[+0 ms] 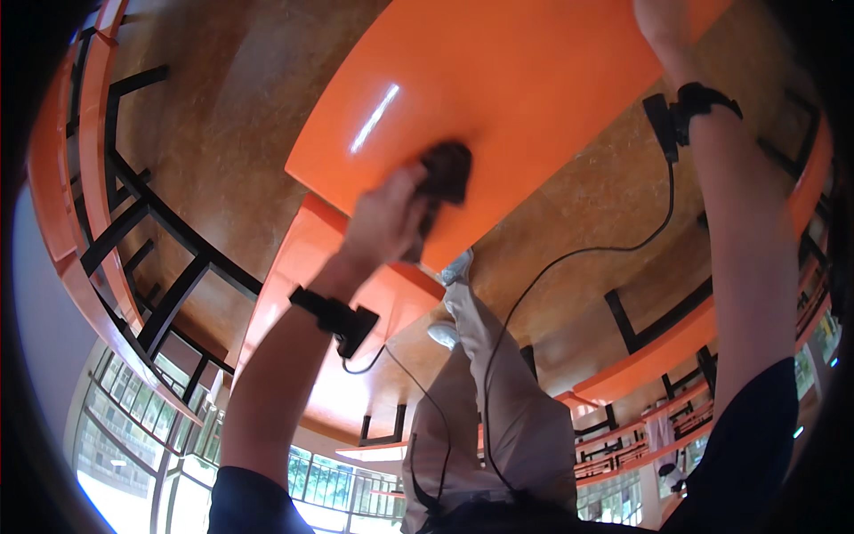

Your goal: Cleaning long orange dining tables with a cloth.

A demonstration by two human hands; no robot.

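Observation:
My left hand is closed on a dark brown cloth, blurred by motion, and presses it on the orange tabletop near its closest end. Folds of the cloth stick out past the fingers. At the upper right, my right hand lies over the tabletop's right edge. The upper border of the picture cuts off its fingers, so what they do is hidden. Each wrist wears a black strap with a small device, and a cable runs down from each.
An orange bench stands at the table's near left corner. More orange benches with black metal legs curve along the left, and others stand at the right. My legs and shoes are on the brown floor. Another person appears far off at lower right.

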